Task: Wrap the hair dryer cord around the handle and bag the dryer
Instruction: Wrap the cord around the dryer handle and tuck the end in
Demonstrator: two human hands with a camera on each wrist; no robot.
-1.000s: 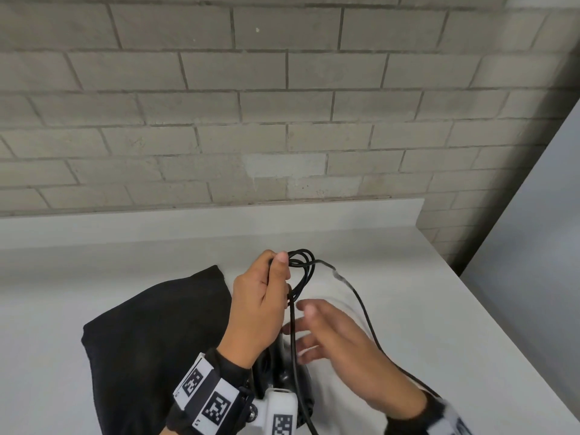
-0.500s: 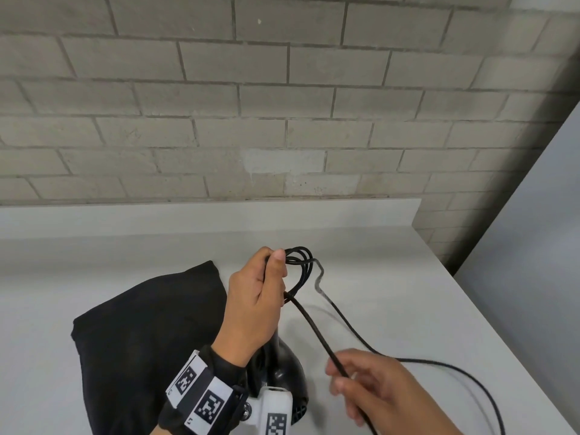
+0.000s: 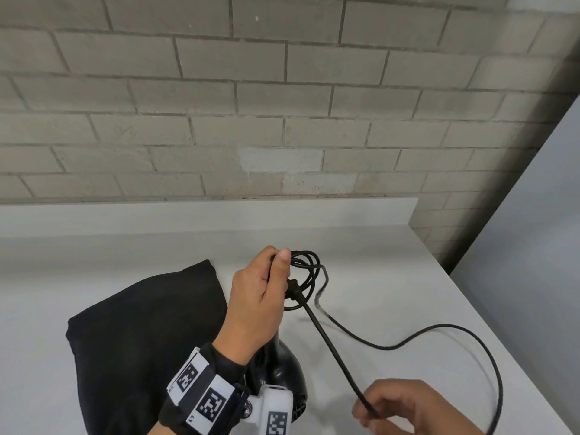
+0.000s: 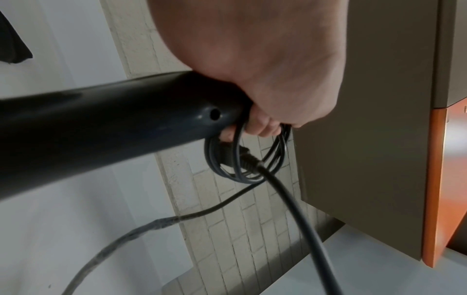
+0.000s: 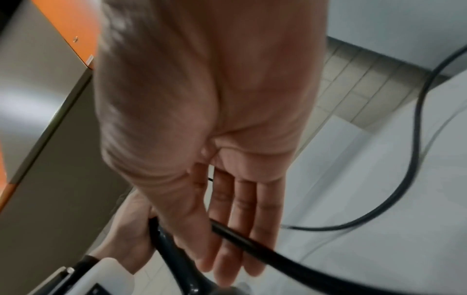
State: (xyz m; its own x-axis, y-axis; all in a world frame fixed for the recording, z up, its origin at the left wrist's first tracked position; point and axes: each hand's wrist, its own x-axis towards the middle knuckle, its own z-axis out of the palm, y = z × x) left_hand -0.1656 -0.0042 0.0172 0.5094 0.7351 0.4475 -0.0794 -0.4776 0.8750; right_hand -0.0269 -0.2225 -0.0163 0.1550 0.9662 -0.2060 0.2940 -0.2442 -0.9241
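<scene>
Black, springy cord (image 3: 332,346) resists coiling: left hand (image 3: 257,296) clamps handle (image 4: 101,119) and loops, right hand (image 3: 405,409) apparently pinches the taut run.

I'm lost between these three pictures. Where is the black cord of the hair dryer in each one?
Head view: cord runs from the coils at the left hand down to the right hand, lower right.
Left wrist view: cord slants from centre to the bottom edge.
Right wrist view: cord crosses the fingers, lower middle.
Shared landmark: the brick wall.
</scene>
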